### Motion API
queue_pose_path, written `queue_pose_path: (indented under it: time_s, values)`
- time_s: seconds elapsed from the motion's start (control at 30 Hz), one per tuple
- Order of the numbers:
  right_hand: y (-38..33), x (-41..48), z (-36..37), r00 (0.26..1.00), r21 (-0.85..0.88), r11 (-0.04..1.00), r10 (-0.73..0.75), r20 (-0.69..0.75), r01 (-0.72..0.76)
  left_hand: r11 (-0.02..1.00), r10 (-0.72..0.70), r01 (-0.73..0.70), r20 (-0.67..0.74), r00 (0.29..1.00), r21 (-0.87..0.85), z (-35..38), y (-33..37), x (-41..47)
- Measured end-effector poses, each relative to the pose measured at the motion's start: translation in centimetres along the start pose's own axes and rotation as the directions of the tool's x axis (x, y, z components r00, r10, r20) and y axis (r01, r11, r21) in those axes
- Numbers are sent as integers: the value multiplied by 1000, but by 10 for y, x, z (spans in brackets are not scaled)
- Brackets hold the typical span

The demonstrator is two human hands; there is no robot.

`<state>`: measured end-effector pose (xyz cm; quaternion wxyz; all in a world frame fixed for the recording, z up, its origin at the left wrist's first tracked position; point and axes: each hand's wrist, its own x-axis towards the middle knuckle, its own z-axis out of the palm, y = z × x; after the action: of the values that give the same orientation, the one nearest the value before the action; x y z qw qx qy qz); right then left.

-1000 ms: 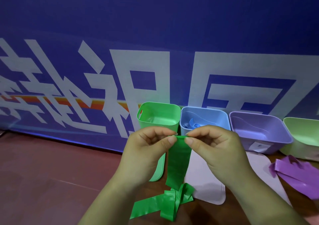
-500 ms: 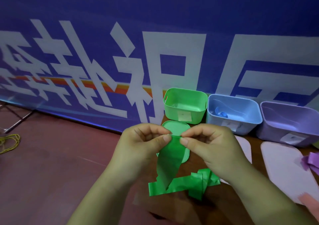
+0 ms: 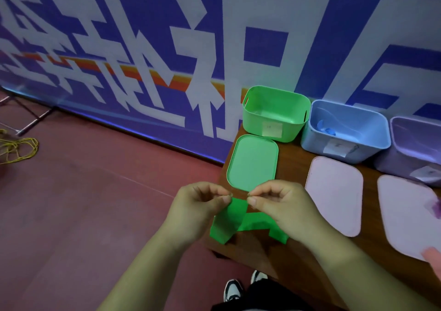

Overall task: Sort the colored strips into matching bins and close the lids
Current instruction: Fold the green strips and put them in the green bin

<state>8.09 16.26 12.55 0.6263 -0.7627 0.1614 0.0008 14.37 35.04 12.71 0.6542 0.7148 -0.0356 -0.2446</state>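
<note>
My left hand (image 3: 198, 209) and my right hand (image 3: 281, 205) each pinch the top end of a green strip (image 3: 232, 220) between thumb and fingers, close together above the table's left front corner. The strip hangs down and lies folded on the table. Behind my hands lies the green lid (image 3: 253, 162), flat on the table. The open green bin (image 3: 274, 112) stands behind the lid. To its right stand an open blue bin (image 3: 346, 131) holding a blue strip and an open purple bin (image 3: 415, 148).
Two pale lids (image 3: 334, 194) (image 3: 410, 215) lie in front of the blue and purple bins. A purple strip (image 3: 436, 207) shows at the right edge. The brown table (image 3: 298, 258) ends just left of my hands. Yellow cord (image 3: 19, 148) lies on the red floor.
The view has swung left and down. My hands, still pinching the green strip's end, have come lower and nearer the table's corner; more of the strip now lies on the table.
</note>
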Motion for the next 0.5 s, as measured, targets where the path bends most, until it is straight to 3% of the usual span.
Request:
queue_pose_path:
  time_s: [0.1, 0.3, 0.5]
  values:
    - [43, 13, -18, 993, -185, 979, 74, -94, -90, 999, -35, 35, -5, 999, 32, 5, -22, 6]
    - [135, 30, -54, 949, -511, 803, 227, -217, -309, 991, -88, 84, 38, 995, 104, 24, -45, 21]
    - [178, 44, -57, 964, -627, 732, 199, -176, -266, 983, -122, 111, 61, 991, 149, 48, -48, 38]
